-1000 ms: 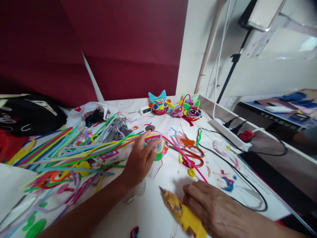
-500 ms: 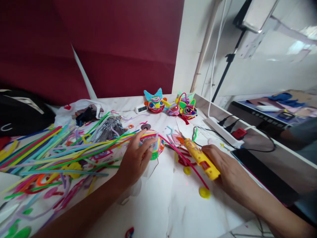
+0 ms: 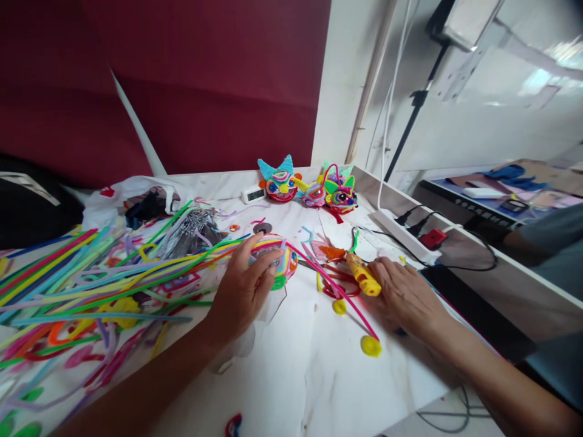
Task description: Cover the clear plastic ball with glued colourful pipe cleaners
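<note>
My left hand is closed around a round craft piece covered in coiled, multicoloured pipe cleaners. Its green bottom edge rests near the table surface, and my fingers hide its left part. A magenta pipe cleaner trails from the piece towards the lower right, its end by a yellow disc. On the right, my right hand has its fingers on a yellow hot glue gun, low over the table. The gun's handle is hidden behind the hand. Another yellow disc lies just left of the gun.
Loose pipe cleaners cover the table's left side. Finished pipe-cleaner animal heads stand at the back beside a small white digital display. A power strip with cables runs along the right edge, above a black slab.
My right hand has lowered the glue gun towards the table and turned it, so less of its body shows. My left hand stays on the craft piece. The whole view has shifted slightly.
</note>
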Tool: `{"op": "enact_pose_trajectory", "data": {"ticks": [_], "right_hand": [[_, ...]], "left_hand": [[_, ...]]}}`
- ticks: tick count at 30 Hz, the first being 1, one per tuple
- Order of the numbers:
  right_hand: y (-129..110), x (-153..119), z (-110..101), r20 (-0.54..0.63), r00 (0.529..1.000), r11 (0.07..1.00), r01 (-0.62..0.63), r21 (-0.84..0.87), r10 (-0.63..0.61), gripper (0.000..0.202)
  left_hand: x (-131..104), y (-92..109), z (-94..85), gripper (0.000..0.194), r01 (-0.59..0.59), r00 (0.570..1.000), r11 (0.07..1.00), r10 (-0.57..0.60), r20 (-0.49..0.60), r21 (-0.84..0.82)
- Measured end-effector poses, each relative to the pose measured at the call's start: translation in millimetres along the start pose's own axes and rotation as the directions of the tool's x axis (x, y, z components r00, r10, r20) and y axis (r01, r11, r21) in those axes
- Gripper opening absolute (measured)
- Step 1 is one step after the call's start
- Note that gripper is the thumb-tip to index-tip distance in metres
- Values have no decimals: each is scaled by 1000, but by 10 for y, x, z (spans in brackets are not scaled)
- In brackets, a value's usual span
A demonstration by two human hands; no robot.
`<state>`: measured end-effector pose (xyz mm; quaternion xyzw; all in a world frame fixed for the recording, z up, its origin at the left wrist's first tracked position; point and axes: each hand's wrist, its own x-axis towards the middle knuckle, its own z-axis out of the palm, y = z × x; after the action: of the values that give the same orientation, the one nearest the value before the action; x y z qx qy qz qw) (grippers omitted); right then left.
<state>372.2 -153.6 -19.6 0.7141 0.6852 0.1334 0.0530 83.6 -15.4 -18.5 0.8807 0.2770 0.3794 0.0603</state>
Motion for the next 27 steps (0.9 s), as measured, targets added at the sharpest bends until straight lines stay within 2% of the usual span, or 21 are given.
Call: {"op": "enact_pose_trajectory", "data": {"ticks": [6,10,12,14,17,21,27], "right_hand": [[29,6,7,49,998,996,-46,-73,49,30],[129,-56,-9,7,996,991,91,103,-92,43],[144,-25,-86,-69,980,954,196,226,-185,44],[95,73,-200,-116,968,913,250,323,-224,42],[-82,307,-371,30,977,932,191,308,-210,32],[-327,598,-476,238,943,963,188,193,-232,31],[-433,793,-451,289,921,962,219,166,-260,32]], "left_hand": [[-2,-1,1,31,2,1000,1000,-2,-4,2],[-1,0,-4,33,6,1000,1000,-6,7,2],[1,-1,-1,33,3,1000,1000,-3,4,1],[2,-2,4,32,3,1000,1000,-3,-4,2],[3,-3,6,32,-6,1000,1000,6,-13,2],[0,1,-1,32,-20,1000,1000,20,-13,4],[-7,-9,5,33,-14,1000,1000,14,-11,10]]}}
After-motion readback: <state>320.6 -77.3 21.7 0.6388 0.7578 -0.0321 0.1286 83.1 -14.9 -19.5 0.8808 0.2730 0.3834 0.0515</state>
